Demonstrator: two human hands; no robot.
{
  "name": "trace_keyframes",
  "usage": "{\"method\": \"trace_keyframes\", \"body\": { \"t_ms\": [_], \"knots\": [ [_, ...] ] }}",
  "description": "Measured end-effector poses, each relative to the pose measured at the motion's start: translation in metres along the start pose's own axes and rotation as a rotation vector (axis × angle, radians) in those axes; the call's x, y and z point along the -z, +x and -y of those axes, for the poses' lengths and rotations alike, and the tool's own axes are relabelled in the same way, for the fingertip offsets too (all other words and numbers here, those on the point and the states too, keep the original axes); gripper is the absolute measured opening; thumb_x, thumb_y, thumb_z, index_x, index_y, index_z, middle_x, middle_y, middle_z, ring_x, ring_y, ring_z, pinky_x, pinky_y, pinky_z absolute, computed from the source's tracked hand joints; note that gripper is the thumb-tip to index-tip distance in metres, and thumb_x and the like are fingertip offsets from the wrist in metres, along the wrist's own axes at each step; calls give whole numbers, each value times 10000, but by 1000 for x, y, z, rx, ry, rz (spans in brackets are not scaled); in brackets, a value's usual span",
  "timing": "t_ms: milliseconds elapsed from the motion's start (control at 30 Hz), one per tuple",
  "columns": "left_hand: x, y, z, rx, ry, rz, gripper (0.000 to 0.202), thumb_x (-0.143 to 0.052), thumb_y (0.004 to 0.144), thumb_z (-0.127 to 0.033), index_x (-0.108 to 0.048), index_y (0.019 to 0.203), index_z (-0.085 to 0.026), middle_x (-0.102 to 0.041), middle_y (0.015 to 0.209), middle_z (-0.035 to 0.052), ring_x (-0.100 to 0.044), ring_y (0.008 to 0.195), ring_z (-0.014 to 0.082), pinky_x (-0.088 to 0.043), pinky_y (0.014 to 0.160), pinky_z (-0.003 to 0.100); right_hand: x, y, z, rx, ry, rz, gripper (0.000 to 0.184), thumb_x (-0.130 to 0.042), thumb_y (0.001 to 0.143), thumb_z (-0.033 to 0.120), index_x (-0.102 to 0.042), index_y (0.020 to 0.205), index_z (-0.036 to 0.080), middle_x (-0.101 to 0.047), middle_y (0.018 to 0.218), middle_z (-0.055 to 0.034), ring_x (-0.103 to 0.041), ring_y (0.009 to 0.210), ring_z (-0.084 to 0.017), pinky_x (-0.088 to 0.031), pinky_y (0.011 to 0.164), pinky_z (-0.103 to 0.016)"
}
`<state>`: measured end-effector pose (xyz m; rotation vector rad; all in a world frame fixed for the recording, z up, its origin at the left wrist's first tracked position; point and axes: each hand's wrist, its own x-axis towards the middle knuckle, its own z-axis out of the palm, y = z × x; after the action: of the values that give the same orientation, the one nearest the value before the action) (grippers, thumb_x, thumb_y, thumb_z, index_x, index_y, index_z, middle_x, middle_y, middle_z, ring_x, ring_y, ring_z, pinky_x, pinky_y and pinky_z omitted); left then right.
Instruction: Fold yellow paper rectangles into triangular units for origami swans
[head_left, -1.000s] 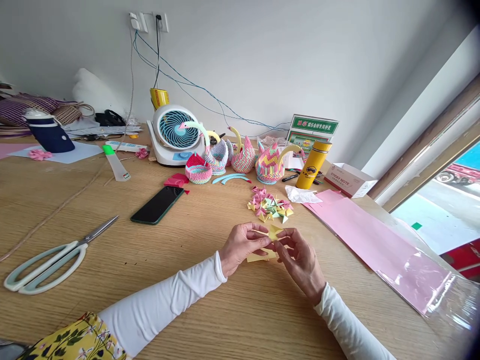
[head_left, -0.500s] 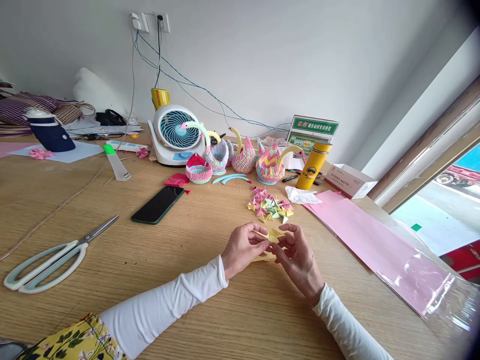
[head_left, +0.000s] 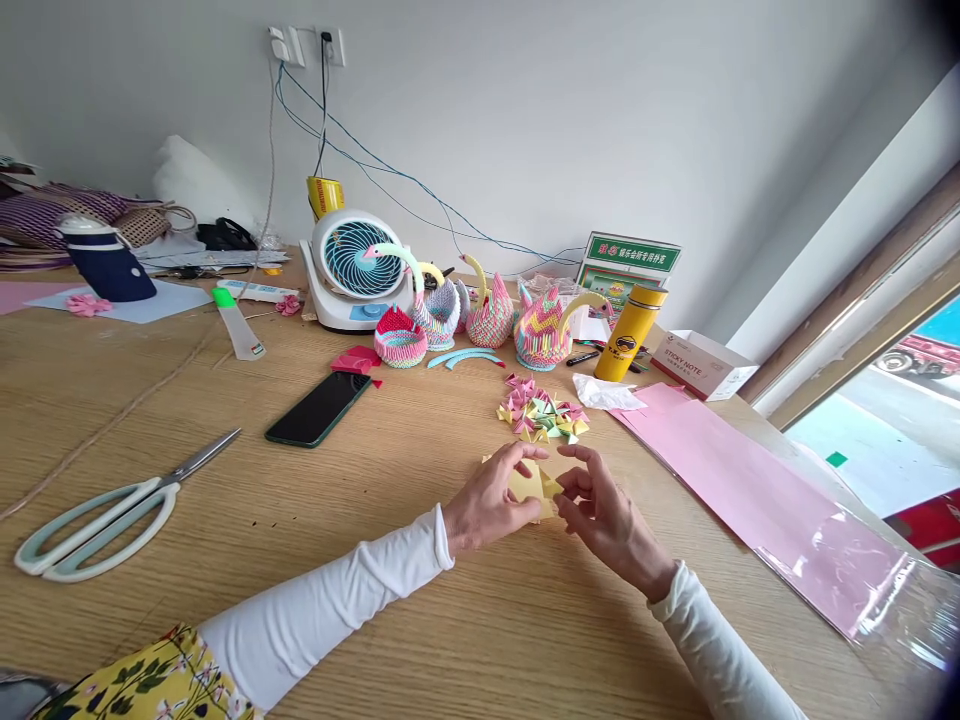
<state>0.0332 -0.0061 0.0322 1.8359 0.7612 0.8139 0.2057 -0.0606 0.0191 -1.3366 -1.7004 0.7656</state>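
Observation:
My left hand [head_left: 493, 500] is spread in a curve over yellow paper sheets [head_left: 527, 483] lying on the table, thumb and fingers apart. A small folded yellow paper piece [head_left: 550, 487] shows between the hands, at the fingertips of my right hand [head_left: 611, 520], which appear to pinch it. The left fingers stand clear of this piece. Just beyond the hands lies a pile of folded paper triangles [head_left: 541, 410] in pink, yellow and green.
Several folded-paper swans [head_left: 541, 335] stand at the back beside a fan [head_left: 352, 265]. Scissors [head_left: 127, 510] and a phone [head_left: 319, 408] lie to the left. A yellow bottle [head_left: 630, 335], a sticky note box [head_left: 701, 365] and pink paper [head_left: 765, 500] are on the right.
The left fingers have let go of the folded yellow piece and spread apart. The piece has come down lower, toward the right hand, and more of the yellow sheets beneath shows.

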Motion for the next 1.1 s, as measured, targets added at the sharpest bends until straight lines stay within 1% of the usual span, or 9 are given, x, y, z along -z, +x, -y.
{"method": "trace_keyframes", "body": {
  "t_ms": [67, 133, 167, 267, 367, 467, 667, 833, 1100],
  "knots": [
    [1, 0, 0, -87, 128, 8, 380, -643, 729, -212, -583, 1104, -189, -602, 1165, 71, -570, 979, 184, -474, 625, 203, 3, 0, 3, 32, -95, 59, 491, -484, 805, 115, -316, 1248, 242, -555, 749, 37, -505, 563, -104, -454, 527, -232],
    [1, 1, 3, -101, 186, 21, 230, -568, 815, -297, -646, 998, -181, -663, 1037, 53, -597, 858, 154, -463, 642, 206, 4, 0, 6, 51, -126, 80, 515, -482, 786, 93, -314, 1252, 235, -562, 730, 43, -499, 560, -103, -445, 540, -233],
    [1, 1, 5, -93, 197, 22, 217, -528, 845, -315, -665, 938, -175, -683, 962, 46, -603, 783, 140, -460, 643, 208, 4, 0, 7, 52, -123, 74, 515, -482, 783, 94, -318, 1250, 235, -562, 731, 42, -498, 563, -104, -443, 539, -232],
    [0, 4, 11, -46, 146, 28, 250, -499, 863, -330, -673, 894, -154, -685, 803, 39, -590, 624, 116, -458, 597, 207, 5, 1, 8, 35, -67, 4, 482, -489, 792, 128, -343, 1237, 242, -553, 747, 34, -504, 587, -115, -444, 521, -230],
    [-2, 5, 17, 35, -10, 105, 286, -532, 839, -380, -662, 909, -135, -639, 689, 29, -592, 585, 122, -442, 490, 185, 5, 2, 6, 4, 45, -60, 431, -518, 804, 178, -380, 1206, 248, -545, 749, 28, -528, 639, -133, -464, 526, -238],
    [-3, 5, 19, 108, -193, 169, 331, -607, 774, -436, -646, 870, -122, -610, 686, 26, -604, 596, 131, -439, 430, 176, 4, 3, 3, -46, 196, -82, 399, -563, 812, 251, -402, 1177, 251, -554, 770, 19, -560, 673, -146, -501, 540, -260],
    [-1, 4, 10, 171, -367, 144, 375, -643, 737, -475, -579, 825, -116, -642, 817, 75, -660, 620, 149, -436, 404, 167, 0, 3, 3, -144, 412, -65, 299, -629, 808, 378, -553, 1030, 192, -594, 808, -26, -604, 726, -161, -504, 540, -256],
    [-2, 3, 7, 162, -379, 74, 373, -649, 740, -458, -511, 850, -130, -662, 770, 80, -677, 577, 175, -447, 388, 176, -4, 2, 6, -210, 480, -88, 276, -679, 767, 414, -630, 877, 166, -626, 751, -27, -604, 713, -156, -483, 549, -239],
    [-5, 1, 5, 102, -384, 29, 324, -635, 772, -411, -491, 908, -155, -647, 649, 24, -677, 555, 179, -449, 395, 174, -14, 1, 8, -217, 613, -174, 248, -712, 742, 382, -642, 839, 164, -612, 756, -29, -562, 679, -139, -462, 548, -229]
  ]
}}
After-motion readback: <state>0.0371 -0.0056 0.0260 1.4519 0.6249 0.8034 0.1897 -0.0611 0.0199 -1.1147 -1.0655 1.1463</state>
